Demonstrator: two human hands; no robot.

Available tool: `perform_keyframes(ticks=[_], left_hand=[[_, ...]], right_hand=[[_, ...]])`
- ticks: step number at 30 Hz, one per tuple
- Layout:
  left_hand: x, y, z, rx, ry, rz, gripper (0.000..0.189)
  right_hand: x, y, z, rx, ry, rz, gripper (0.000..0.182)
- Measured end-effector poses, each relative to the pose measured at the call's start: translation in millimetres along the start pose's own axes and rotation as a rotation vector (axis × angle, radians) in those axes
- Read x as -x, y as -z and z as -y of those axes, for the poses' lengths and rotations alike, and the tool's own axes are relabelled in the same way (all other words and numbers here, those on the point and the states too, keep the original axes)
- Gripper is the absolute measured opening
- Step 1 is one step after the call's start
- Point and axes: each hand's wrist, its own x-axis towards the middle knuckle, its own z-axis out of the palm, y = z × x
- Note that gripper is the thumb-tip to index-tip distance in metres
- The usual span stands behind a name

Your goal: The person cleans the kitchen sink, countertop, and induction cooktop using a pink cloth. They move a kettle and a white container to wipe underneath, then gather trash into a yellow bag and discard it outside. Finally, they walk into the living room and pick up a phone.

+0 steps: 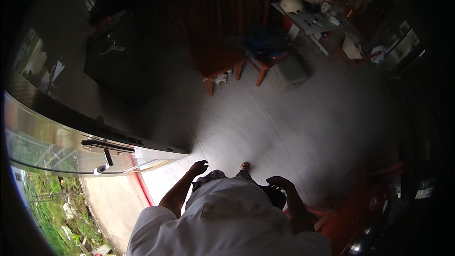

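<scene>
My left hand (199, 168) hangs in front of my hip, its fingers loosely curled and a little apart, with nothing seen in it. Nearest to it is the free edge of a metal door (153, 148), standing ajar on the left with a lever handle (103, 165). On the other side, my right hand (280, 182) hangs beside my body with its fingers apart and holds nothing. Below both hands spreads the pale tiled floor (241, 131). One of my feet (244, 166) shows ahead of my white shirt (227, 206).
A wooden chair (217, 57) and a stool (263, 65) piled with dark cloth stand ahead, beside a grey bin (290, 71). A table (302, 19) bears a cream helmet (291, 4). A red motorbike-like vehicle (352, 217) is close on my right. Outside lies a concrete strip (110, 199).
</scene>
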Motion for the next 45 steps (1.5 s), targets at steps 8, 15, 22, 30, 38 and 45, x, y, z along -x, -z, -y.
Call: perform_keyframes(ticks=[8,15,22,30,38,45], left_hand=[[-21,5,37,0.703,0.779,0.347,0.053],[-105,69,117,0.587,0.639,0.387,0.056],[-199,210,181,0.318,0.381,-0.477,0.031],[-311,329,215,0.624,0.260,-0.341,0.033],[-369,497,274,0.253,0.357,-0.255,0.030],[-497,666,318,1.345,0.434,-0.369,0.053]], right_hand=[[-85,74,179,0.815,0.042,-0.215,0.051],[-181,54,346,0.762,-0.096,0.099,0.050],[-270,-4,525,1.026,-0.121,0.237,0.044],[-420,-69,696,1.802,0.420,0.403,0.032],[-521,-129,949,1.844,0.445,0.294,0.028],[-584,-203,1115,1.823,0.750,0.267,0.033]])
